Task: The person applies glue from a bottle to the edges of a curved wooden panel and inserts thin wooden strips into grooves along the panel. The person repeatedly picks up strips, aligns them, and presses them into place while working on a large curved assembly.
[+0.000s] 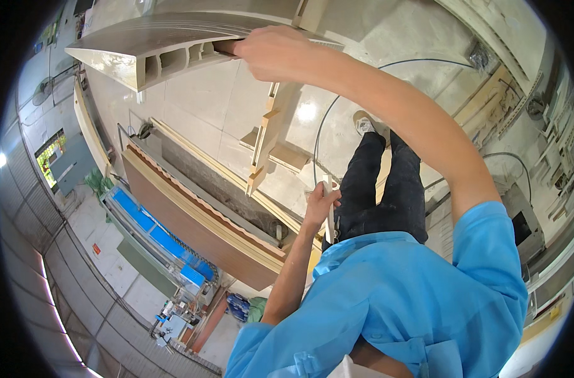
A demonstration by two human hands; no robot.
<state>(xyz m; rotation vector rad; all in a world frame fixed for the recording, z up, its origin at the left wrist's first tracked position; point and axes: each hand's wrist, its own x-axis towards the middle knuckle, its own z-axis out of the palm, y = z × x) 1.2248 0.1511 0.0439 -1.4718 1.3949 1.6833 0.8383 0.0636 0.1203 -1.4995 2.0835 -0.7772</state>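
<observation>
My right arm stretches across to a long grey panel, whose cut edge shows hollow chambers. At that edge my right hand is closed, its fingertips by a dark opening; part of the grip is hidden. Close to my waist, my left hand is closed round a narrow pale strip, which runs down beside my dark trousers. Beyond the left hand stands a pale wooden frame piece with slots cut in it.
To the left lies a stack of brown boards with a wavy edge strip. Behind it is a blue-topped machine. A dark hose curves over the tiled floor near my shoe. Many pale offcuts lie at the right.
</observation>
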